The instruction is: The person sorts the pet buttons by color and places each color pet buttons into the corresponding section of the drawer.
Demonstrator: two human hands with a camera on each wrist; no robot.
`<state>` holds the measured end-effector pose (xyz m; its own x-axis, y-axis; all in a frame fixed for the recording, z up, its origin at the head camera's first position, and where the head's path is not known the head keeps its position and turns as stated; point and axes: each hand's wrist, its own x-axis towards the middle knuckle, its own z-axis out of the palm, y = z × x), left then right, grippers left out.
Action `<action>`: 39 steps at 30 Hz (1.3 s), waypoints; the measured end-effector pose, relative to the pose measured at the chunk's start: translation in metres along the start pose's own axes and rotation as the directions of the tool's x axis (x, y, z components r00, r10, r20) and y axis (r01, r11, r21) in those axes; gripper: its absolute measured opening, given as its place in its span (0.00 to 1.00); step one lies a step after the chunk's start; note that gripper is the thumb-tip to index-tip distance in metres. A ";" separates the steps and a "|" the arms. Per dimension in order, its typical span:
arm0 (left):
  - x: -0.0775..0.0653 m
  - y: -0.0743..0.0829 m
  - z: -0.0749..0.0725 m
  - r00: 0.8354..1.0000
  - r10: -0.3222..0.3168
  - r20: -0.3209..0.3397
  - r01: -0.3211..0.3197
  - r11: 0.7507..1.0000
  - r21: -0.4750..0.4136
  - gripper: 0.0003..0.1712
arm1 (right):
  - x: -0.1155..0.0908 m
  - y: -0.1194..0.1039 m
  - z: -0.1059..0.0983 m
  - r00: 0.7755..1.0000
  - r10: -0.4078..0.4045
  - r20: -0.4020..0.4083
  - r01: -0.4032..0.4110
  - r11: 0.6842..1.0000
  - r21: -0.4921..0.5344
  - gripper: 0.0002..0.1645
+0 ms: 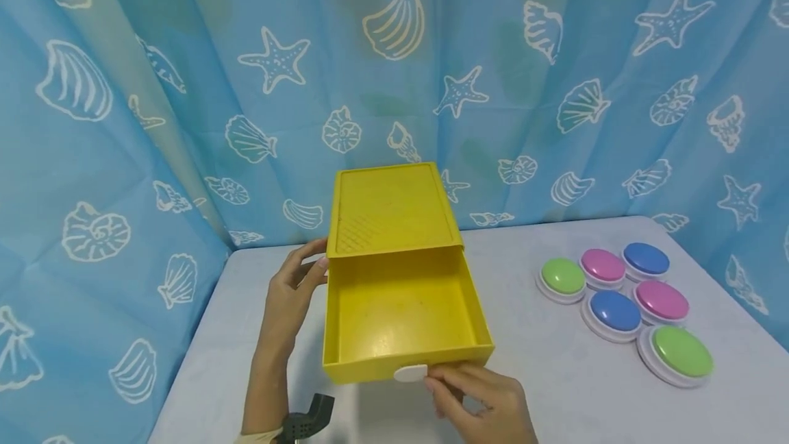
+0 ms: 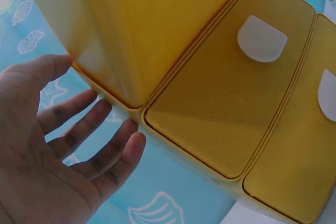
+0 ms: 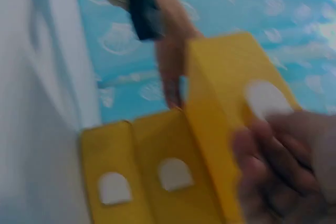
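A yellow drawer cabinet [image 1: 394, 207] stands on the white table, its top drawer [image 1: 357, 368] pulled far out with nothing inside. Two lower drawers [image 2: 210, 103], each with a white tab handle [image 2: 262, 39], are pushed in, as the left wrist view shows. My right hand [image 1: 487, 399] pinches the white handle [image 1: 407, 373] of the pulled-out drawer; motion blurs it in the right wrist view. At the cabinet's left side is my left hand [image 1: 292, 293], fingers spread and loosely bent, fingertips touching the side edge.
Several round push buttons in green [image 1: 564, 276], pink [image 1: 603, 265] and blue [image 1: 615, 310], on white bases, sit together at the table's right. A blue curtain [image 1: 345, 40] with shell prints hangs behind and beside the table [image 1: 505, 279].
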<state>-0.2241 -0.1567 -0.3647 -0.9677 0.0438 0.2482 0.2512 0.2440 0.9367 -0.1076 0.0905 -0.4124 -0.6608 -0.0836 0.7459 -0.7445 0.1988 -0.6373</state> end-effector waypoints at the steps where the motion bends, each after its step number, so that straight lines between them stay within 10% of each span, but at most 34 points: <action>1: 0.000 0.000 0.000 1.000 0.000 -0.003 0.000 1.000 -0.003 0.26 | -0.003 0.003 -0.005 0.996 0.080 0.050 -0.080 0.997 0.004 0.12; 3: 0.001 -0.003 0.000 1.000 0.004 -0.005 -0.004 1.000 -0.013 0.26 | -0.008 0.009 -0.020 0.943 0.290 0.162 -0.291 0.956 -0.016 0.08; 5: 0.003 -0.008 -0.001 1.000 0.006 -0.007 -0.007 1.000 -0.017 0.26 | -0.011 0.013 -0.041 0.840 0.485 0.242 -0.477 0.874 -0.095 0.08; 8: 0.007 -0.020 0.000 1.000 0.003 -0.007 -0.003 1.000 -0.027 0.25 | -0.014 0.023 -0.076 0.744 0.623 0.242 -0.572 0.781 -0.253 0.10; 12: 0.012 -0.029 0.000 1.000 -0.011 -0.004 0.011 1.000 -0.012 0.25 | -0.030 0.053 -0.124 0.822 0.568 0.043 -0.474 0.724 -0.501 0.07; 14: 0.013 -0.031 0.001 1.000 -0.010 0.001 0.010 1.000 -0.005 0.26 | -0.041 0.070 -0.149 0.857 0.506 -0.097 -0.447 0.637 -0.628 0.09; 17: 0.014 -0.030 0.001 1.000 -0.013 0.005 0.013 1.000 -0.005 0.25 | -0.059 0.093 -0.189 0.840 0.461 -0.288 -0.508 0.477 -0.718 0.16; 19: 0.014 -0.030 0.001 1.000 -0.015 0.012 0.015 1.000 -0.011 0.25 | -0.070 0.102 -0.214 0.754 0.516 -0.406 -0.617 0.345 -0.708 0.27; 24: 0.017 -0.028 0.000 1.000 -0.013 -0.003 0.013 1.000 -0.015 0.25 | -0.084 0.121 -0.262 0.556 0.631 -0.541 -0.761 0.125 -0.637 0.56; 39: 0.014 -0.031 -0.002 1.000 0.010 -0.012 -0.010 0.999 -0.033 0.25 | -0.095 0.133 -0.269 0.348 0.690 -0.635 -0.822 -0.100 -0.560 0.68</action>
<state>-0.2458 -0.1653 -0.3902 -0.9648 0.0349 0.2605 0.2619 0.2113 0.9417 -0.1183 0.3870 -0.5155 -0.6833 0.7279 -0.0567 0.6712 0.5957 -0.4411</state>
